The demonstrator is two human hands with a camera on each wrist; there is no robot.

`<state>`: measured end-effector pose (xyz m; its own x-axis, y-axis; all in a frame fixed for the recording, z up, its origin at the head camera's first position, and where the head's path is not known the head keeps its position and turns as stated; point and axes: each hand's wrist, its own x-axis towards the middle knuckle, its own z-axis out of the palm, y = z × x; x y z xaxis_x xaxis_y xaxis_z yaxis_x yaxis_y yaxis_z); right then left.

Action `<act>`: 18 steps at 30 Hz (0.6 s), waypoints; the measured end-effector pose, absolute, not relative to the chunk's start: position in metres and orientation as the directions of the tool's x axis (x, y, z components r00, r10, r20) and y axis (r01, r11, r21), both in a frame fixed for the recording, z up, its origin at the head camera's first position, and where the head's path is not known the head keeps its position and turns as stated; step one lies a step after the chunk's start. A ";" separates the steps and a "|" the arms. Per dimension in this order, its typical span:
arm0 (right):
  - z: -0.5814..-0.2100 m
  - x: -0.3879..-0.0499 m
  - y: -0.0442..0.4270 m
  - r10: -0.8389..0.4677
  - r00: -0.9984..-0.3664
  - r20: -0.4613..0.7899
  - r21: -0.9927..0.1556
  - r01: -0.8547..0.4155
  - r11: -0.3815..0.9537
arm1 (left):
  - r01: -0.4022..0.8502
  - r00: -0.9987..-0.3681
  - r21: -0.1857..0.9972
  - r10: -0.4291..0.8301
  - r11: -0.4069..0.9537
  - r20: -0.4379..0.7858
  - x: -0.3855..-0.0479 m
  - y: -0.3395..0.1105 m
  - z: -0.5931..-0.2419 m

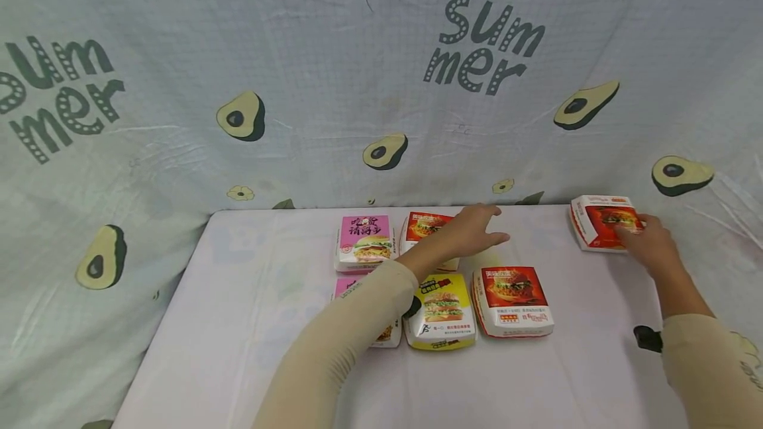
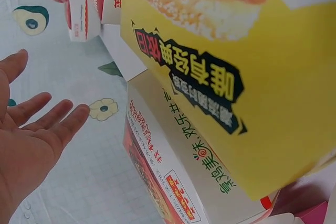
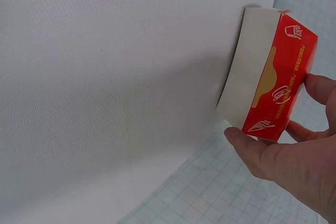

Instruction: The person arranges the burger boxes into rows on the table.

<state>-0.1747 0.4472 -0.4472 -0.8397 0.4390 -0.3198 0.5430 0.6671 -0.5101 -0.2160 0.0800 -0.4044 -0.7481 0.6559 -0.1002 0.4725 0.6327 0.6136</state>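
Observation:
My right hand (image 1: 652, 247) grips a red-and-white burger box (image 1: 596, 220) at the table's back right corner. In the right wrist view, its thumb and fingers (image 3: 244, 142) hold the red end of that box (image 3: 281, 77). My left hand (image 1: 473, 232) reaches over the boxes with fingers spread and nothing in them. Below its wrist lies another red burger box (image 1: 422, 225), partly covered by the arm. A yellow burger box (image 1: 442, 313) lies in front of it, with a third red box (image 1: 514, 300) to the right.
A pink burger box (image 1: 365, 240) lies at the back left of the group. In front of it, a second pink box (image 1: 346, 285) is mostly hidden by my left forearm. An avocado-patterned cloth (image 1: 322, 85) hangs behind the white table (image 1: 250, 296).

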 end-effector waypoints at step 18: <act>-0.448 -0.175 0.433 0.283 -0.900 -0.331 -0.551 0.428 0.716 | 0.460 -0.752 0.620 0.650 0.636 -0.108 -0.222 0.085 -0.405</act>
